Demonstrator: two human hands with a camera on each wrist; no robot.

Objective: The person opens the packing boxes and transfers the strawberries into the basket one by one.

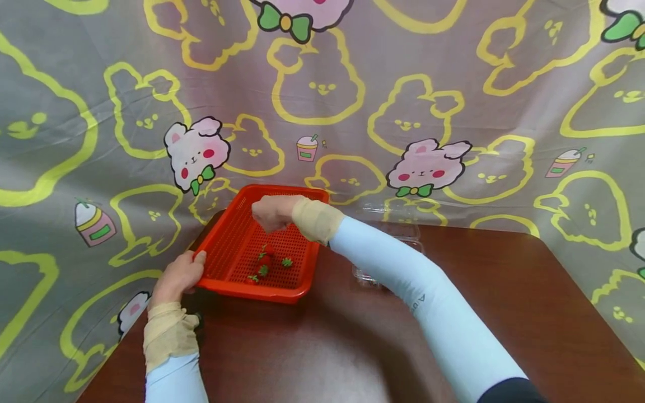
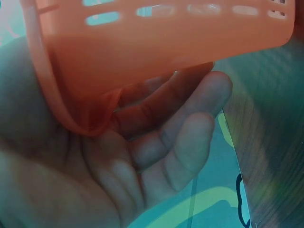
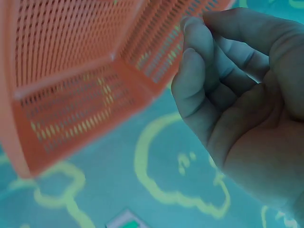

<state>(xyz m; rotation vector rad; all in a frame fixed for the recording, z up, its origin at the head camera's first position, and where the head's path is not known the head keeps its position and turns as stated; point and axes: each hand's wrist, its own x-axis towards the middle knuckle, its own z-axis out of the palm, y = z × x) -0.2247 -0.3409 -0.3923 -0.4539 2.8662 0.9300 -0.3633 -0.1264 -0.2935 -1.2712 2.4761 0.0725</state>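
Note:
My left hand grips the near left corner of a red plastic basket. In the left wrist view its fingers reach under the basket's rim. Several strawberries, red with green leaves, lie on the slotted basket floor toward the near side. Above the basket, my right hand hangs with curled fingers. The right wrist view shows thumb and fingertips brought together, with no thing visible between them. Beyond them stand the basket's slotted walls.
A clear plastic box with a raised lid is partly hidden behind my right forearm. The dark brown table extends to the right. A grey cartoon-print cloth hangs behind the table and along its sides.

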